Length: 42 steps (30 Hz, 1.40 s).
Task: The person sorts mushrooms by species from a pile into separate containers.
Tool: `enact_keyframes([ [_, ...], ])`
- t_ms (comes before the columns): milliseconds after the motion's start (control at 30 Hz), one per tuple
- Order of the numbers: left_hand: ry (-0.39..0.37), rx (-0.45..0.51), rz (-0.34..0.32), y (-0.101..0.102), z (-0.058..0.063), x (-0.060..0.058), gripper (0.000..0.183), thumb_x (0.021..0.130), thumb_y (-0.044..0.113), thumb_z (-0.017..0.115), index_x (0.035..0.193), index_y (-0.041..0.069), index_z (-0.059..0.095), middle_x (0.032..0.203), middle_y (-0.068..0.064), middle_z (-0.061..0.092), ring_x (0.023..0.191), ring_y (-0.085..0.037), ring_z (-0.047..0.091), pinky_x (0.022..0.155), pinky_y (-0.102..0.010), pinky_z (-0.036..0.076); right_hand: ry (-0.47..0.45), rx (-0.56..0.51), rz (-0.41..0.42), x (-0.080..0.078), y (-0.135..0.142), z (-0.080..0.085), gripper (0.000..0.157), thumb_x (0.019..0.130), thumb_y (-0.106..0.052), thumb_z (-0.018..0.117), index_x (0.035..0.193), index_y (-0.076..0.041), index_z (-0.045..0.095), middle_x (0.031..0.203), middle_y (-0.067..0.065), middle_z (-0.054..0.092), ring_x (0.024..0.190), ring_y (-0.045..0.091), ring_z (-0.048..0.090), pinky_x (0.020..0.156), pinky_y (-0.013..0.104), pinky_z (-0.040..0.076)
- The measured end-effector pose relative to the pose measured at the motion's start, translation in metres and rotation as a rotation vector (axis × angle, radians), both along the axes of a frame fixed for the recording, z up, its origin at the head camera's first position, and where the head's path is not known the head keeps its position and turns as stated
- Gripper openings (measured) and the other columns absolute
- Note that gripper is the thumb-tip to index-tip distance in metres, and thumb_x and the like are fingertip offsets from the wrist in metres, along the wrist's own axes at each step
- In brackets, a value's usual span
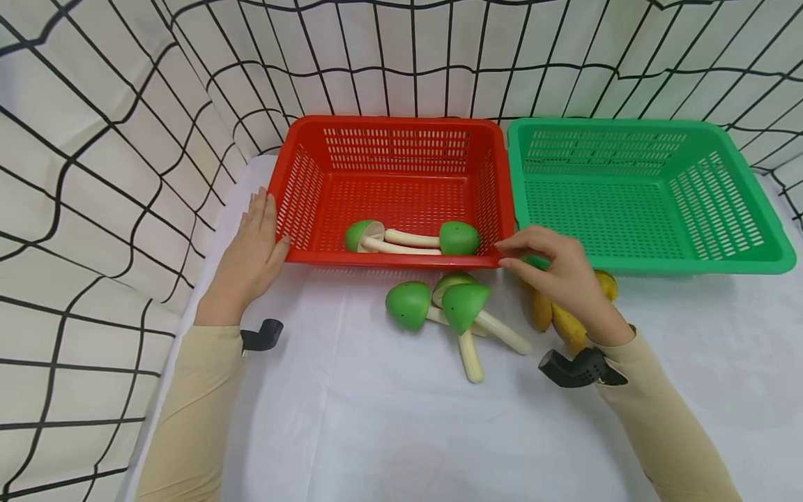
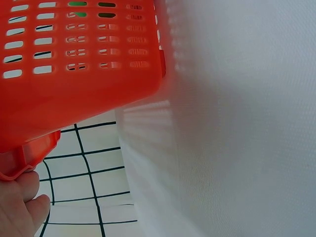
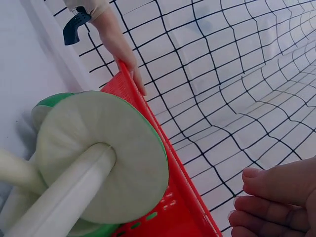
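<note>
My left hand [image 1: 247, 261] rests with straight fingers against the left side of the red basket [image 1: 401, 259]; in the left wrist view its fingers [image 2: 29, 192] meet the basket's rim. My right hand [image 1: 558, 272] is at the basket's front right corner, thumb and forefinger apart, fingertips at the rim. The right wrist view shows these fingers [image 3: 266, 212] loosely bent, holding nothing. Inside the basket lie two green-capped toy mushrooms [image 1: 460, 239] near the front wall. Several more mushrooms [image 1: 408, 305] lie heaped on the white cloth before it; a pale cap underside [image 3: 98, 123] fills much of the right wrist view.
A green basket [image 1: 659, 265] stands right beside the red one. Yellow banana-like pieces [image 1: 567, 324] lie partly hidden under my right hand and wrist. Black wire mesh [image 1: 414, 73] runs behind the baskets and along the left side. White cloth [image 1: 376, 425] covers the table.
</note>
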State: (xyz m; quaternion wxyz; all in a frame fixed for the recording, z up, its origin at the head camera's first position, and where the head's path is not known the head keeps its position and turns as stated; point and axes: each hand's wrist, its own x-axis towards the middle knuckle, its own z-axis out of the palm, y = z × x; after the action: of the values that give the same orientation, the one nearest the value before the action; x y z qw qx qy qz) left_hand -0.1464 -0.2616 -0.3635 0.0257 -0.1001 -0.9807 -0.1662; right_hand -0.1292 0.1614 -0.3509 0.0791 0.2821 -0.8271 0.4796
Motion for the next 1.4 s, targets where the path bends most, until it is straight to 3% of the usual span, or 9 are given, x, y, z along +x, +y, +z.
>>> enact_keyframes([
  [300, -0.004, -0.007, 0.003, 0.0, -0.002, -0.001, 0.064, 0.097, 0.022, 0.033, 0.146, -0.01, 0.007, 0.155, -0.021, 0.0, 0.143, -0.03, -0.002, 0.115, -0.044, 0.007, 0.045, -0.044, -0.007, 0.022, 0.026, -0.017, 0.033, 0.067, 0.02, 0.072, 0.095, 0.002, 0.071, 0.092, 0.006, 0.068, 0.082, 0.004, 0.06, 0.074, 0.016, 0.049],
  [567, -0.002, -0.011, 0.006, -0.002, -0.003, -0.001, 0.064, 0.097, 0.021, 0.033, 0.146, -0.01, 0.007, 0.155, -0.022, 0.001, 0.143, -0.031, -0.002, 0.115, -0.044, 0.007, -0.015, -0.082, 0.013, 0.037, 0.034, -0.033, 0.035, 0.068, 0.022, 0.069, 0.098, 0.003, 0.069, 0.095, 0.007, 0.067, 0.084, 0.007, 0.062, 0.077, 0.017, 0.05],
  [933, 0.009, -0.003, -0.01, -0.001, -0.002, -0.002, 0.064, 0.097, 0.021, 0.033, 0.146, -0.011, 0.007, 0.155, -0.022, 0.0, 0.143, -0.031, -0.002, 0.115, -0.044, 0.007, -0.217, -0.01, -0.04, 0.059, 0.039, -0.059, 0.027, 0.076, 0.012, 0.069, 0.102, 0.004, 0.067, 0.097, 0.014, 0.068, 0.082, 0.005, 0.065, 0.073, 0.018, 0.052],
  [1200, 0.007, -0.006, -0.013, -0.002, -0.001, -0.002, 0.064, 0.097, 0.021, 0.033, 0.146, -0.011, 0.007, 0.155, -0.024, 0.002, 0.143, -0.032, -0.001, 0.114, -0.045, 0.007, -0.233, 0.058, -0.045, 0.072, 0.039, -0.07, 0.028, 0.075, 0.008, 0.072, 0.102, 0.0, 0.068, 0.098, 0.008, 0.07, 0.08, 0.006, 0.065, 0.067, 0.019, 0.052],
  [1400, 0.006, -0.002, -0.014, -0.002, -0.002, -0.002, 0.064, 0.097, 0.021, 0.033, 0.146, -0.011, 0.007, 0.155, -0.024, 0.002, 0.143, -0.032, -0.001, 0.114, -0.045, 0.007, -0.185, 0.076, -0.07, 0.079, 0.033, -0.071, 0.033, 0.073, 0.006, 0.075, 0.105, 0.0, 0.068, 0.101, 0.009, 0.068, 0.084, 0.017, 0.067, 0.072, 0.022, 0.053],
])
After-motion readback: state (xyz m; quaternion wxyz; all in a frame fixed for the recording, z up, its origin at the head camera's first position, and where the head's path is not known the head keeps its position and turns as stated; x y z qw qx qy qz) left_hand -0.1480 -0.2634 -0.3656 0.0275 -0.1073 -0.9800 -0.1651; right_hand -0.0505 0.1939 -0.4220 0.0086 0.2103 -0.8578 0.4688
